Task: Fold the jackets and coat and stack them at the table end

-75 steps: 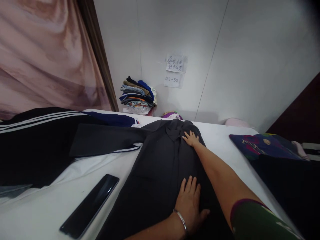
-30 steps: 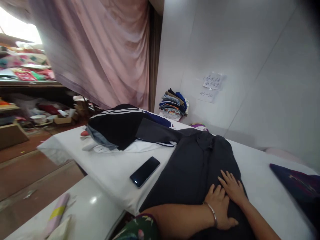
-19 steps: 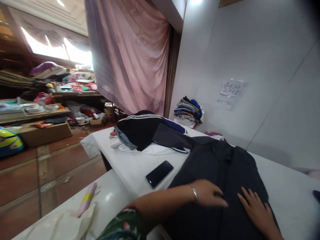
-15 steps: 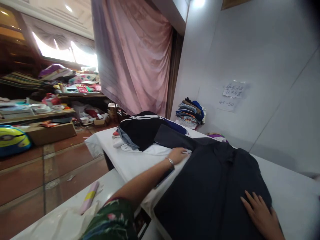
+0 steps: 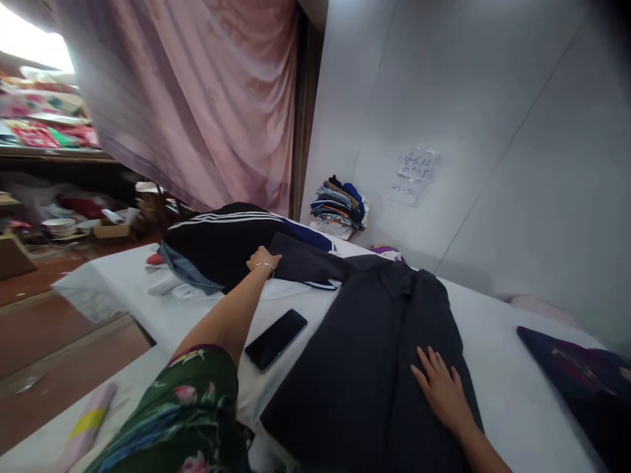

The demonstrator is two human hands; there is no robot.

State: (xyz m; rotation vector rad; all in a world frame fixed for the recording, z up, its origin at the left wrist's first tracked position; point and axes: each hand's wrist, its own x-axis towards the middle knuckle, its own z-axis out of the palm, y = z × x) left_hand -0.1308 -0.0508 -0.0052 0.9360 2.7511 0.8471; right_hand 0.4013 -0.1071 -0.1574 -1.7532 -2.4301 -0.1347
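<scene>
A dark grey collared shirt point(image 5: 365, 348) lies spread on the white-covered table, one sleeve stretched out to the left. At that sleeve's end is my left hand point(image 5: 265, 259), its fingers closed over the cuff. My right hand point(image 5: 440, 387) rests flat on the shirt's right front, fingers apart. Beneath the left forearm's right side, a dark phone point(image 5: 276, 338) lies on the table. A black garment with white stripes point(image 5: 227, 240) is heaped just beyond my left hand, on top of other clothes.
A folded clothes stack point(image 5: 338, 207) stands by the wall at the back. Dark patterned fabric point(image 5: 576, 374) lies at the right. A pink roll with a yellow band point(image 5: 91, 420) is at the lower left. A pink curtain point(image 5: 211, 98) hangs behind the table.
My left hand has moved left from beside the shirt's body to the sleeve end, and the phone is now uncovered. The view has turned right; my right hand stays flat on the shirt.
</scene>
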